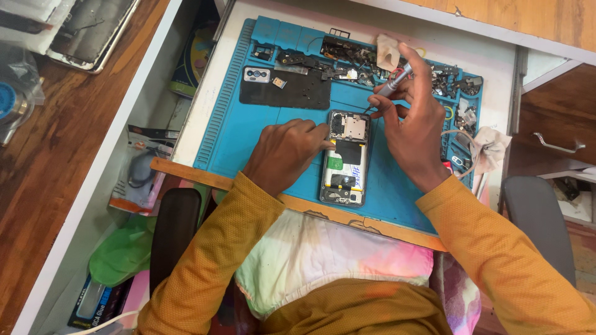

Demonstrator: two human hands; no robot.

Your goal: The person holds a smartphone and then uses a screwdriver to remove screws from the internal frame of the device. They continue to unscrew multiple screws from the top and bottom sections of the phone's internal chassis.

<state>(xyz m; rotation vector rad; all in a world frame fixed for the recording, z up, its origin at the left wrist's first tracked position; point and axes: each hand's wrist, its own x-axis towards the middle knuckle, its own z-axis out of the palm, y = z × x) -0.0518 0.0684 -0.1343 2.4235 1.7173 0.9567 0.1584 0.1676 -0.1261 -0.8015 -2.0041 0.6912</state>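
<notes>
Phone (345,158) back cover already off, internals exposed. Left hand (282,152) presses its edge flat; right hand (410,118) pinches screwdriver (388,90) at top corner. Boards not yet lifted.

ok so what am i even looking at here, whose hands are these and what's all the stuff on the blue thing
There is no machine here: this is one picture from a camera worn on a person's head, looking down at their own two hands in orange sleeves. A blue mat lies on a white pull-out shelf. On it is an opened phone, back cover off, so its inner parts show. The left hand rests on the mat and touches the phone's left edge. The right hand holds a small screwdriver, its tip at the phone's top right corner. Along the mat's far edge lie a black cover and many small loose parts.
</notes>
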